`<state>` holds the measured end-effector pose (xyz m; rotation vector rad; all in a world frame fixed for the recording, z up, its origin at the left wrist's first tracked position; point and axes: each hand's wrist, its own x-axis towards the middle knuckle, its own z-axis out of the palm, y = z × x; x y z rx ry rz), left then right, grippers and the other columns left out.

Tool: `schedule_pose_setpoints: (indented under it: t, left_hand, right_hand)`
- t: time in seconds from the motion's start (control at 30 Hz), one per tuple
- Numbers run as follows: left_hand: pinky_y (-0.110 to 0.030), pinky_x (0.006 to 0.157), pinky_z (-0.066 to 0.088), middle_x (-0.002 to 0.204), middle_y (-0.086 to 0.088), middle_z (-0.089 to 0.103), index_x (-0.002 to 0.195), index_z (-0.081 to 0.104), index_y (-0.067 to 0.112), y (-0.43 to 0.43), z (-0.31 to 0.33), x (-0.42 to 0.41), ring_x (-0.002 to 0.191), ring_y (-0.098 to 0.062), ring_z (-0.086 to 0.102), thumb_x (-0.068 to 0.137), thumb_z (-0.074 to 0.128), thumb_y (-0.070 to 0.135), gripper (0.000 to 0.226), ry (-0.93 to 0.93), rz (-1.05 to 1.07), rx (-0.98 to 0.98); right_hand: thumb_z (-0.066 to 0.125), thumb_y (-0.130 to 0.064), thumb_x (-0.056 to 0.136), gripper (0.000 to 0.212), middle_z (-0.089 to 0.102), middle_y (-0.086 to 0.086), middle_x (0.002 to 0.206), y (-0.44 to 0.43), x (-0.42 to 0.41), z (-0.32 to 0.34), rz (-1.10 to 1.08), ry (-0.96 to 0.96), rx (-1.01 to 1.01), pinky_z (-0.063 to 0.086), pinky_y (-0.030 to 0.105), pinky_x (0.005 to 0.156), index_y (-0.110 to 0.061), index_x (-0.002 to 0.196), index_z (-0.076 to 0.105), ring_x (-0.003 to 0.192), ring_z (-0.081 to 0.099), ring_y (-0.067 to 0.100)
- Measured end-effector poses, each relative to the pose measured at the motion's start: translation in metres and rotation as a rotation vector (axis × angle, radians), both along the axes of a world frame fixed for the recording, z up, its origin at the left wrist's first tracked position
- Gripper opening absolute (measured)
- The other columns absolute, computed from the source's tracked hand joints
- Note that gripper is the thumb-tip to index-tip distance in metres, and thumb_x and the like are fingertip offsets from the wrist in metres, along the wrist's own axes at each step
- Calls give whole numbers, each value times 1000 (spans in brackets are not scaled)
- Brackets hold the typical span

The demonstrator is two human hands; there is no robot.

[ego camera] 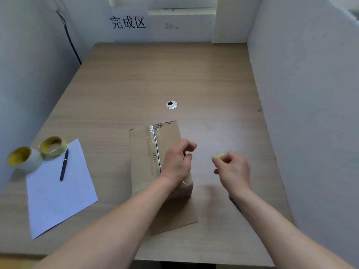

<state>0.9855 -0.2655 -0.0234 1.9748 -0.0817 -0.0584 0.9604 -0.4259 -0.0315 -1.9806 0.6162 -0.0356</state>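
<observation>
A brown cardboard box (144, 152) lies in the middle of the wooden table (155, 74), with a strip of clear tape along its top seam. My left hand (177, 162) rests with its heel on the box's right side. Its fingers are loosely curled past the right edge, and nothing shows between them. To the right of the box, my right hand (233, 169) hovers over the table and pinches a small yellow object (220, 156) in its fingertips.
Two tape rolls with yellow cores (53, 146) (24, 158) stand at the left beside a white sheet of paper (58, 191) with a black pen (64, 165) on it. A cable grommet (171, 105) sits mid-table. White partitions surround the table. A dark item (235, 204) peeks from under my right forearm.
</observation>
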Motion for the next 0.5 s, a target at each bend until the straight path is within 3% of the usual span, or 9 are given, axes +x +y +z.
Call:
schedule_pose_setpoints:
  t: [0.07,0.13,0.2,0.27,0.37,0.5]
  left_hand:
    - [-27,97,46,110,10,67,91,61,29,13,12,-6,108,-5,62,85,56,8,23,-13,198,-199]
    - [-25,101,42,122,7,63,100,62,25,36,20,-18,119,-7,56,86,57,26,15,-160,391,-69]
    - [-32,109,35,137,-2,54,116,60,17,64,16,-36,131,-16,45,87,51,44,40,-227,515,195]
    - [-39,115,28,152,-9,37,132,51,13,82,6,-54,143,-23,29,86,41,58,65,-92,533,370]
    - [-36,113,27,162,-6,20,149,32,16,85,-15,-69,148,-18,19,94,44,55,68,151,462,415]
    - [-11,91,34,142,16,47,149,37,23,84,-25,-74,126,-10,49,98,55,31,55,175,643,80]
  right_hand:
    - [70,-26,86,27,64,-6,60,16,-3,6,-31,-40,63,54,37,69,-16,64,57,59,70,11]
    - [65,-28,90,26,63,-4,64,33,-3,8,-25,-68,81,53,37,69,-18,67,57,67,70,15]
    - [61,-29,92,24,61,-4,66,52,-1,5,-8,-94,55,51,38,69,-22,70,56,73,68,20]
    - [58,-31,92,19,62,-5,70,70,3,1,6,-91,12,49,39,71,-22,75,57,76,64,23]
    - [54,-30,94,15,60,-4,75,94,3,-7,41,-64,-78,44,37,69,-19,84,56,77,56,26]
    - [55,-27,95,16,57,-7,74,95,5,-23,-26,-79,-31,43,37,72,-15,84,55,77,54,23]
